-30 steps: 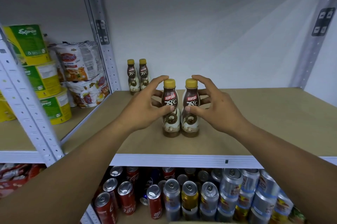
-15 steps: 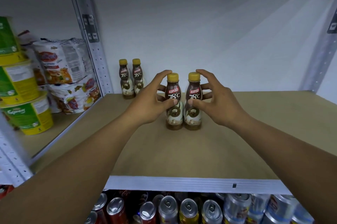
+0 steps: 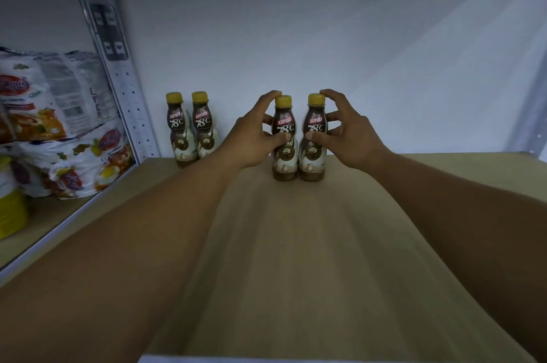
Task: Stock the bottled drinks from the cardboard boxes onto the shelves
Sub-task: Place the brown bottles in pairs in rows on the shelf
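Hands (image 3: 251,142) (image 3: 353,137) grip two upright bottles (image 3: 284,123) (image 3: 316,121) standing on the shelf (image 3: 296,244).

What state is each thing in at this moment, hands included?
Left hand: grips the left front bottle.
Right hand: grips the right front bottle.
Left front bottle: upright on the shelf, capped.
Right front bottle: upright, capped, beside it.
Back bottles: upright, capped, by the wall, untouched.
Noodle packets: piled on the neighbouring shelf.

A plain pale wall (image 3: 296,22) backs the tan shelf board (image 3: 296,244); a perforated metal upright (image 3: 124,87) rises at left, with what look like noodle packets (image 3: 59,114) beyond.
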`<state>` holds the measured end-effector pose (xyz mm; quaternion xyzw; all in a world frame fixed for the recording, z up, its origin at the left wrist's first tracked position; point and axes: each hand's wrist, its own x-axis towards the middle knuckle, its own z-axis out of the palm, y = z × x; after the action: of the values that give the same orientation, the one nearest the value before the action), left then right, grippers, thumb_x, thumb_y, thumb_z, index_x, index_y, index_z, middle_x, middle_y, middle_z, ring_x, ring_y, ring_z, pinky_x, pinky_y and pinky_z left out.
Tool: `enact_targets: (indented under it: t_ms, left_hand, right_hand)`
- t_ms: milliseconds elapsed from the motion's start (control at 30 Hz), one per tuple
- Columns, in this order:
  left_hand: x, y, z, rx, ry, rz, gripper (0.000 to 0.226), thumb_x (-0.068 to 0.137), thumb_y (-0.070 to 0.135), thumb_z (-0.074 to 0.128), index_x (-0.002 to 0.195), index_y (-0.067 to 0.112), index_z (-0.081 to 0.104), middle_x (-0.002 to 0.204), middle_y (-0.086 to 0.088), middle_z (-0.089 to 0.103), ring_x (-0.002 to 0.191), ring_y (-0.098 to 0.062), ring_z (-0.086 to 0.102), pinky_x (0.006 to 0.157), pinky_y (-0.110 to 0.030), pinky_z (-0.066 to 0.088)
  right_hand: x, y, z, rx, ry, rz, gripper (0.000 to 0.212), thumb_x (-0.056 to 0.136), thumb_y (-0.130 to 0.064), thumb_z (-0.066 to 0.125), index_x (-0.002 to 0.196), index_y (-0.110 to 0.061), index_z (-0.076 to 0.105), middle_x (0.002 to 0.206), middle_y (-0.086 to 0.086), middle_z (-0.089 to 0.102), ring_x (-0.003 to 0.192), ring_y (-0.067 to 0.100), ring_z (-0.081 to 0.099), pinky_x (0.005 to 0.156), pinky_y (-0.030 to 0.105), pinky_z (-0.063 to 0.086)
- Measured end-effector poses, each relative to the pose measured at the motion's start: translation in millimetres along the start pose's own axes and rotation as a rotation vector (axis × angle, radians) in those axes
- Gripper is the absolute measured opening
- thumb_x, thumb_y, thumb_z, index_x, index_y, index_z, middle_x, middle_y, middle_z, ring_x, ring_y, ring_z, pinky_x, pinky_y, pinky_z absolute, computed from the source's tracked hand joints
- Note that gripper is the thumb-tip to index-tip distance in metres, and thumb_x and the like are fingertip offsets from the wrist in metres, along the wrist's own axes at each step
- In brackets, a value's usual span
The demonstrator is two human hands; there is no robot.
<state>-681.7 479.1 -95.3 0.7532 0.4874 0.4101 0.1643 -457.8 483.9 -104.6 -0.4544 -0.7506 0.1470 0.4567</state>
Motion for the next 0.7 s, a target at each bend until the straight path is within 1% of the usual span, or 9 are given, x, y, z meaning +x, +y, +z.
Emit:
enact_targets:
  t_ms: [200, 267, 367, 467, 700]
  left_hand:
    - [19, -10, 3, 0.029, 0.019, 0.002, 0.084, 0.092, 0.023, 0.076, 0.156, 0.043, 0.025, 0.125, 0.001, 0.057, 0.094, -0.016, 0.071, 0.082, -0.032, 0.058]
    - [23, -12, 4, 0.032, 0.024, 0.002, 0.084, 0.092, 0.023, 0.076, 0.156, 0.043, 0.025, 0.124, 0.002, 0.057, 0.094, -0.015, 0.071, 0.082, -0.029, 0.056]
    - [28, -15, 5, 0.035, 0.033, -0.002, 0.084, 0.092, 0.023, 0.076, 0.156, 0.043, 0.026, 0.125, 0.001, 0.058, 0.095, -0.017, 0.070, 0.087, -0.032, 0.055]
    - [31, -18, 5, 0.041, 0.039, 0.001, 0.084, 0.092, 0.024, 0.076, 0.156, 0.043, 0.026, 0.124, 0.002, 0.058, 0.096, -0.017, 0.070, 0.088, -0.033, 0.055]
    - [35, -22, 5, 0.047, 0.030, 0.006, 0.085, 0.092, 0.025, 0.077, 0.156, 0.045, 0.025, 0.123, 0.003, 0.057, 0.097, -0.018, 0.070, 0.092, -0.040, 0.057]
  right_hand:
    - [20, 13, 6, 0.008, 0.008, 0.009, 0.079, 0.088, -0.031, 0.079, 0.148, -0.047, 0.030, 0.119, -0.007, 0.060, 0.084, 0.004, 0.070, 0.069, 0.016, 0.052]
    - [25, 16, 10, 0.017, 0.011, 0.008, 0.079, 0.089, -0.030, 0.079, 0.147, -0.048, 0.030, 0.120, -0.007, 0.059, 0.085, 0.004, 0.070, 0.070, 0.016, 0.052]
    - [30, 17, 13, 0.013, 0.008, 0.003, 0.079, 0.089, -0.027, 0.079, 0.148, -0.047, 0.030, 0.122, -0.005, 0.059, 0.086, 0.007, 0.071, 0.074, 0.020, 0.054]
    - [33, 19, 13, 0.012, 0.005, -0.005, 0.078, 0.090, -0.025, 0.078, 0.148, -0.046, 0.030, 0.122, -0.005, 0.059, 0.087, 0.007, 0.070, 0.076, 0.021, 0.053]
    - [36, 23, 17, 0.013, 0.024, 0.005, 0.078, 0.090, -0.028, 0.077, 0.149, -0.046, 0.029, 0.135, 0.003, 0.060, 0.090, 0.011, 0.071, 0.079, 0.023, 0.053]
